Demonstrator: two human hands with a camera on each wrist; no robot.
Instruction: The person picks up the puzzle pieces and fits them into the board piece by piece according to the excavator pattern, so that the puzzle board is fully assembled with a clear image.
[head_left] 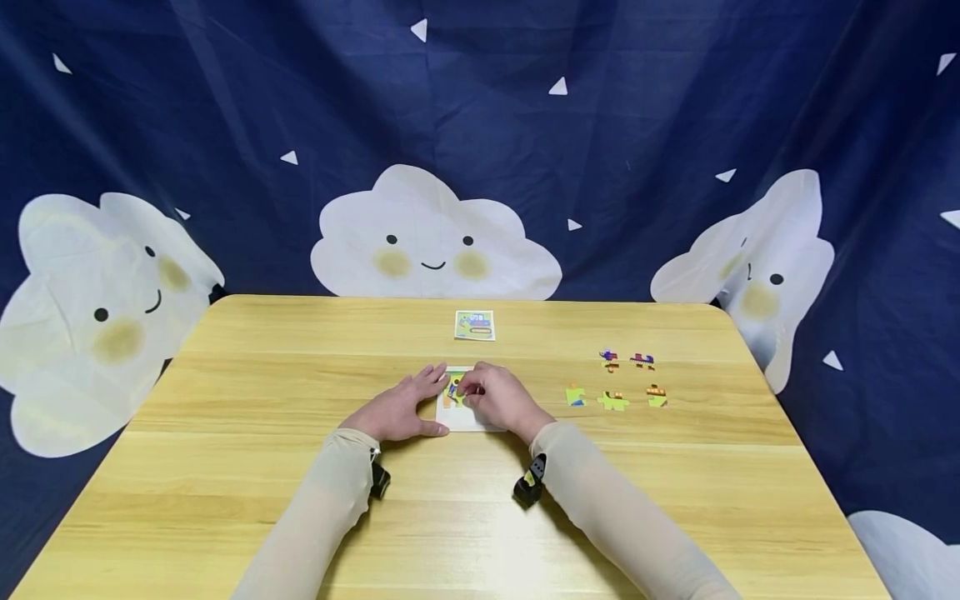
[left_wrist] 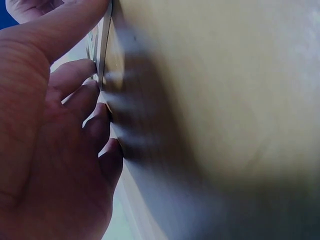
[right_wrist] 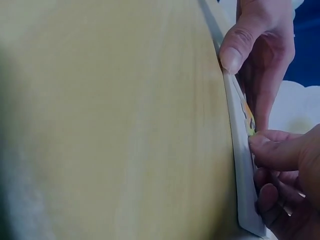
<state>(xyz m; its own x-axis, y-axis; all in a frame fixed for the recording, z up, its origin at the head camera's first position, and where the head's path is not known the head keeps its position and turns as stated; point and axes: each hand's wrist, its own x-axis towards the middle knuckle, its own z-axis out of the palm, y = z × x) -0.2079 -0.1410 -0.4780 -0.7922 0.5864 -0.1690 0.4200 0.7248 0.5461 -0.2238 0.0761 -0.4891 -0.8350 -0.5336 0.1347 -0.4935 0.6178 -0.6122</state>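
Note:
A small white puzzle board [head_left: 467, 422] lies on the table with part of a yellow-green and orange picture fitted in its upper left. My left hand [head_left: 405, 407] rests along its left side, thumb by the near corner and fingers spread toward the far edge. In the right wrist view, the left thumb [right_wrist: 232, 59] presses on the board's rim. My right hand [head_left: 504, 400] is over the board, thumb and index finger pinching a yellow-green puzzle piece [right_wrist: 250, 131] at the picture's edge. The fingers hide most of that piece.
Several loose puzzle pieces [head_left: 613, 402] lie to the right on the wooden table [head_left: 225, 433]. Behind the board is a small picture card [head_left: 475, 325] showing a blue vehicle. A dark blue curtain [head_left: 480, 100] with clouds hangs past the table's far edge.

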